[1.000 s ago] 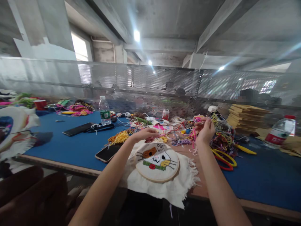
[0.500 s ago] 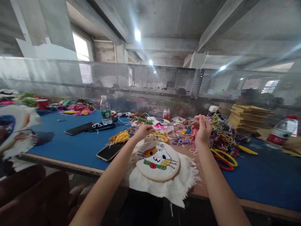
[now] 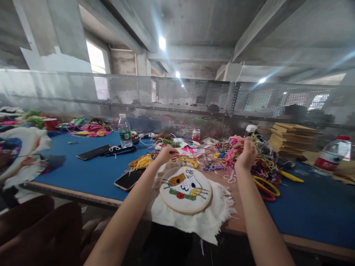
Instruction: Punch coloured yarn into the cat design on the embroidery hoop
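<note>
A round wooden hoop with a cat face stitched on white cloth lies at the table's front edge. Just above its upper left side is my left hand, fingers pinched together; what they hold is too small to make out. Farther right, my right hand is raised before the yarn heap, its fingers bent towards the thumb, and anything between them cannot be made out. Yellow yarn and a phone lie left of my left hand.
A water bottle and a black phone stand and lie at left. Scissors with yellow and red handles, brown envelopes and a large bottle are at right. Another embroidery hoop is at the far left.
My right hand has moved a little to the right and slightly down, away from my left hand. My left hand has shifted slightly left. The hoop at the far left has moved slightly.
</note>
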The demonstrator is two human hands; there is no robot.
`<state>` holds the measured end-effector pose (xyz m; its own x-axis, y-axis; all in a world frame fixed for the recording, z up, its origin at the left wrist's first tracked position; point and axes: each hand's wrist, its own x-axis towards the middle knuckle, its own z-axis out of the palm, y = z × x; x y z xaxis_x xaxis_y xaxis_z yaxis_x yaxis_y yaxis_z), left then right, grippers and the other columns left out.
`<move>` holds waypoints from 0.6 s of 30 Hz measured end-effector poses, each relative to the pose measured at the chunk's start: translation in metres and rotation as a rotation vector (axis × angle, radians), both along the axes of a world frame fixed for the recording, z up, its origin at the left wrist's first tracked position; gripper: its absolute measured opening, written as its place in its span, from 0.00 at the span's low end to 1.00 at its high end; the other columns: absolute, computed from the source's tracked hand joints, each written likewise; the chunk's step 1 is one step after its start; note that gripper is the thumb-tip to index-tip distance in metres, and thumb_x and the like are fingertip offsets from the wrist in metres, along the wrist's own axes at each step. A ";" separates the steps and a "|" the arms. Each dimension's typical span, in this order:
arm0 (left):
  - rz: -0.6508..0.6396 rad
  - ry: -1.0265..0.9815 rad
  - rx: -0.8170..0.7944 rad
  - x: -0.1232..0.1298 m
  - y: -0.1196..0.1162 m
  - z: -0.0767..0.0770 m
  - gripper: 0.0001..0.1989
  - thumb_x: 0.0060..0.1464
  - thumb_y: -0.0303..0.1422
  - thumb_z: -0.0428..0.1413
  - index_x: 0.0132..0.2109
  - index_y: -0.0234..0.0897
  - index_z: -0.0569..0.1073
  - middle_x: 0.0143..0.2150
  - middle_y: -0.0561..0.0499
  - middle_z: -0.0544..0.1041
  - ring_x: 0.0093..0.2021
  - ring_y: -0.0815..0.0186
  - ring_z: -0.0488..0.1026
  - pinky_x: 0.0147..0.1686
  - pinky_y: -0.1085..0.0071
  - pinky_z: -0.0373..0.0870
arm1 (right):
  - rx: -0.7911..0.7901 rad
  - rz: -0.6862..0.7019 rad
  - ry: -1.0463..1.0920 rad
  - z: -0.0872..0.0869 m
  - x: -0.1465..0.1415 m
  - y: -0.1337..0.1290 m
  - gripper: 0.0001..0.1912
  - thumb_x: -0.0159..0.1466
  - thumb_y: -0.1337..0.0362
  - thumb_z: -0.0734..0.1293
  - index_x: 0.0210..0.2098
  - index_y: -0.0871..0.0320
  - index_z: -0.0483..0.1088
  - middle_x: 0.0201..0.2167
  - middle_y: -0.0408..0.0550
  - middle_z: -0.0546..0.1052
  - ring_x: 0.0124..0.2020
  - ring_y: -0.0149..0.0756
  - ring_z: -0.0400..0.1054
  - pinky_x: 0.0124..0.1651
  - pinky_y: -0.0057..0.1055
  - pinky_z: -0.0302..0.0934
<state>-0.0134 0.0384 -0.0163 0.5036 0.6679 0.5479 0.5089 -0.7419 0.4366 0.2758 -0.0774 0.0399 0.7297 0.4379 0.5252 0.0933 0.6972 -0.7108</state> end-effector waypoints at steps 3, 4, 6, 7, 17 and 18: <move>-0.026 -0.025 -0.041 0.002 -0.004 0.003 0.13 0.49 0.39 0.53 0.32 0.33 0.77 0.25 0.50 0.73 0.26 0.71 0.63 0.26 0.77 0.55 | 0.049 -0.065 0.014 0.000 0.002 -0.002 0.16 0.57 0.50 0.59 0.27 0.56 0.64 0.15 0.39 0.65 0.13 0.28 0.55 0.16 0.27 0.50; -0.040 -0.036 -0.069 0.002 -0.006 0.004 0.14 0.49 0.40 0.53 0.32 0.33 0.77 0.24 0.51 0.72 0.25 0.71 0.63 0.25 0.77 0.55 | 0.065 -0.090 0.018 0.000 0.002 -0.002 0.15 0.57 0.50 0.59 0.27 0.56 0.63 0.15 0.39 0.65 0.13 0.28 0.56 0.16 0.28 0.50; -0.062 -0.062 -0.140 0.003 -0.010 0.005 0.17 0.49 0.42 0.53 0.32 0.32 0.77 0.23 0.52 0.71 0.24 0.72 0.61 0.23 0.77 0.53 | 0.097 -0.131 0.021 0.000 0.003 -0.003 0.15 0.57 0.50 0.59 0.27 0.56 0.62 0.18 0.41 0.66 0.15 0.30 0.58 0.18 0.29 0.53; -0.064 -0.077 -0.174 0.003 -0.011 0.005 0.17 0.48 0.43 0.53 0.32 0.32 0.77 0.23 0.52 0.71 0.23 0.73 0.60 0.23 0.77 0.53 | 0.115 -0.135 0.016 0.000 0.004 -0.004 0.15 0.58 0.51 0.59 0.27 0.56 0.62 0.19 0.42 0.67 0.17 0.30 0.60 0.18 0.29 0.54; -0.027 -0.495 -0.489 0.001 -0.011 0.007 0.19 0.48 0.47 0.52 0.24 0.34 0.67 0.18 0.54 0.63 0.21 0.72 0.62 0.22 0.76 0.57 | 0.045 0.026 -0.709 -0.017 -0.006 0.008 0.29 0.53 0.55 0.67 0.51 0.56 0.56 0.50 0.55 0.65 0.52 0.41 0.61 0.54 0.44 0.55; -0.034 -0.582 -0.539 0.000 -0.011 0.008 0.19 0.48 0.47 0.52 0.24 0.34 0.66 0.18 0.54 0.63 0.22 0.72 0.63 0.22 0.75 0.59 | -0.007 -0.012 -0.783 -0.019 -0.008 0.010 0.30 0.54 0.55 0.66 0.53 0.56 0.54 0.54 0.57 0.62 0.55 0.42 0.57 0.56 0.45 0.53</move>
<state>-0.0134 0.0273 -0.0087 0.2607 0.9054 0.3351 0.0695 -0.3638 0.9289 0.2681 -0.0677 0.0204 0.1523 0.4376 0.8861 0.5769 0.6886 -0.4393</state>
